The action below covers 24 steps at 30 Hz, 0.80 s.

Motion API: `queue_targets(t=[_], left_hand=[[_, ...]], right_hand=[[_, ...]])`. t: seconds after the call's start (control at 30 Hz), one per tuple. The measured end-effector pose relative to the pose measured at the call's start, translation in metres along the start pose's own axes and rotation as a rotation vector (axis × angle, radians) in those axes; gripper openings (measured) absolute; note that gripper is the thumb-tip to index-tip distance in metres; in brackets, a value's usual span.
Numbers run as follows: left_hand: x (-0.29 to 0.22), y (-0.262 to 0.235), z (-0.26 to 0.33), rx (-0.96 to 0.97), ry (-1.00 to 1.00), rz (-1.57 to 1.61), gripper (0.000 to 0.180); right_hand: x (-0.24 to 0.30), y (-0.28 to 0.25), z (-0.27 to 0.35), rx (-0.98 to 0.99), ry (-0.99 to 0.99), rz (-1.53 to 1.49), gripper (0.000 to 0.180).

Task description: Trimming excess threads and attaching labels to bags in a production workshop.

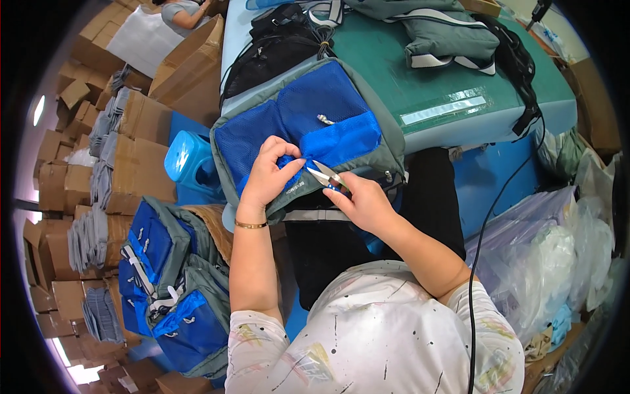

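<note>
A grey-green bag [388,118] with blue mesh pockets lies across my lap and the table edge. My left hand [270,172] pinches a bit of bright blue fabric at the lower middle of the bag, thumb and fingertips together. In my right hand [362,200] are small metal thread snips [323,174], their blades parted and pointing up-left at the pinched fabric. Right above the snips, a bright blue flap [348,139] lies over the mesh, with a pale zipper pull [325,119] by its upper edge.
A green-topped table [380,72] carries grey-green bags [449,39] and a black bag [279,62]. At left stand a blue stool [187,157], more blue-and-grey bags [174,282] and stacked cartons [141,167]. A black cable [493,217] hangs at right near plastic bags [548,262]. Another person [186,14] is at the far left.
</note>
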State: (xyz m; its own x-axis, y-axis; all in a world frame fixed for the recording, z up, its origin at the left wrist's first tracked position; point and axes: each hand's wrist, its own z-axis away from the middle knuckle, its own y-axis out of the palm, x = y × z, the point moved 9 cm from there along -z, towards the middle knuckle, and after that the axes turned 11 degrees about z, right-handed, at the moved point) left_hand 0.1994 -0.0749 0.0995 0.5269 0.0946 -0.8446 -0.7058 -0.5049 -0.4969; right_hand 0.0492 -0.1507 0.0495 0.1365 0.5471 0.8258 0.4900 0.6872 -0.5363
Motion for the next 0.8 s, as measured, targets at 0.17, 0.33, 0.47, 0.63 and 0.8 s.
queue_targets(t=[0.17,0.33,0.47,0.63,0.8], left_hand=[[0.004,0.0,0.001,-0.015,-0.024,0.028,0.011],[0.004,0.0,0.0,-0.012,-0.022,0.029,0.012],[0.004,0.001,0.0,-0.006,-0.016,0.004,0.012],[0.002,-0.001,0.0,-0.014,-0.006,0.01,0.012],[0.024,-0.006,0.004,-0.072,-0.171,0.593,0.012]], right_hand=[[0.002,0.004,0.002,0.017,-0.01,0.081,0.03],[0.003,0.006,-0.002,0.02,-0.022,0.106,0.03],[0.003,0.006,-0.002,0.003,-0.029,0.163,0.029],[0.002,0.001,0.001,-0.069,-0.055,0.179,0.028],[-0.017,-0.012,0.007,-0.145,0.011,-0.12,0.024]])
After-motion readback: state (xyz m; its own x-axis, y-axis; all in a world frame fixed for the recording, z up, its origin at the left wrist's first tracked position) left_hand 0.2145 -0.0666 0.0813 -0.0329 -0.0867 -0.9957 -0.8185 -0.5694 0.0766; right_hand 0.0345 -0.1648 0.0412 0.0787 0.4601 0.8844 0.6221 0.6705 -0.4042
